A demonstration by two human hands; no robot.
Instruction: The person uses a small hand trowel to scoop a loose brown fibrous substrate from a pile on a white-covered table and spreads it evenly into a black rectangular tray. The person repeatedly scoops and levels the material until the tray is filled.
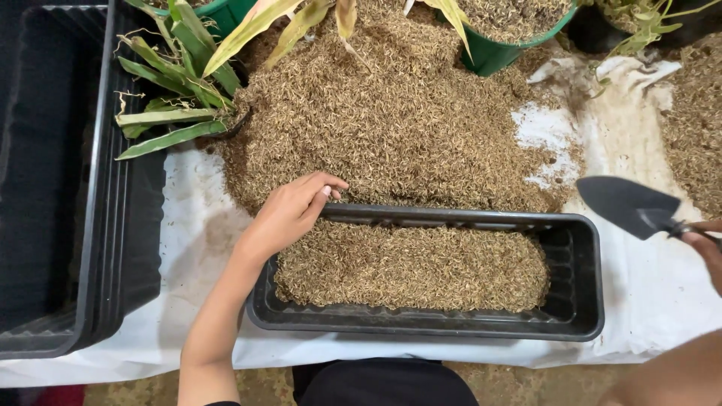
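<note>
the black trough planter (pixel 579 301) sits low in the middle of the white sheet (pixel 647 293), long side running nine to three o'clock, and it is partly filled with brown husk mix (pixel 414 267) that lies a bit below the rim, thinner toward the three o'clock end where bare ribbed wall shows. to my eye the filling would go best by steadying the far rim while husk is drawn over it in small loads, then levelling toward that thinner end so nothing spills onto the sheet.

the left hand (pixel 289 210) rests at the trough's eleven o'clock corner, fingers curled loosely over the far rim and touching it, gripping nothing else. the right hand (pixel 707 244) is out at three o'clock, just past the trough's end and apart from it, closed around the handle of a dark trowel (pixel 624 203) whose blade points back toward nine o'clock and hangs above the sheet.

at twelve o'clock the big husk heap (pixel 391 120) presses right against the trough's far wall. a green pot (pixel 496 53) stands beyond it, leafy plants (pixel 180 90) lie at ten o'clock, and a larger black tray (pixel 120 225) fills nine o'clock.
</note>
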